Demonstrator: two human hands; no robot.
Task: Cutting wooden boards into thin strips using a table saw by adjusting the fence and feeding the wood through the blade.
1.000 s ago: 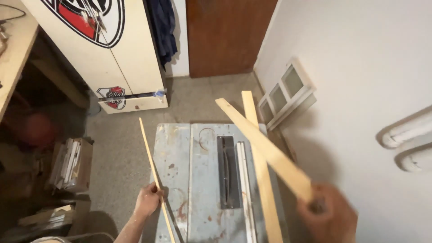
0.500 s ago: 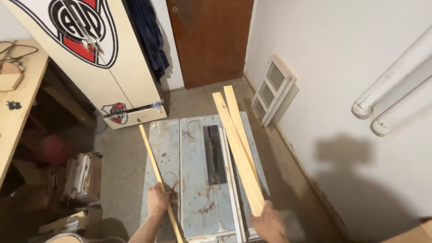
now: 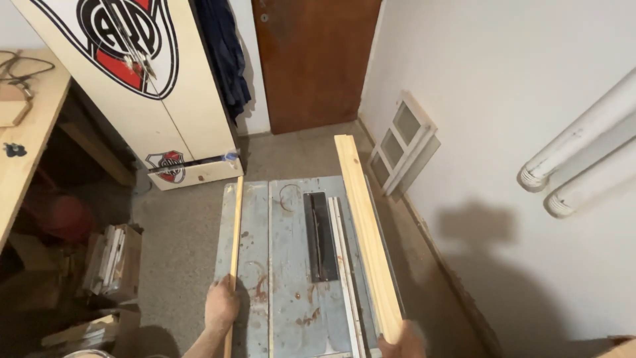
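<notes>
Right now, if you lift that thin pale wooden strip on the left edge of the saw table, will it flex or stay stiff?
The thin pale wooden strip is long and very slender, so it will probably bow and whip at its far end. It looks light, likely an easy one-hand lift. The left hand holds it near one end only, so the far tip may droop.

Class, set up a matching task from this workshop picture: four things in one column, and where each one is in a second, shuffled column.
1. thin wood strip
2. wide plank
3. small window frame
4. brown door

a. leaning against the white wall
b. in the left hand
c. far end of the room
d. along the saw table right edge, right hand at its near end

Pairs: 1-b, 2-d, 3-a, 4-c
</notes>
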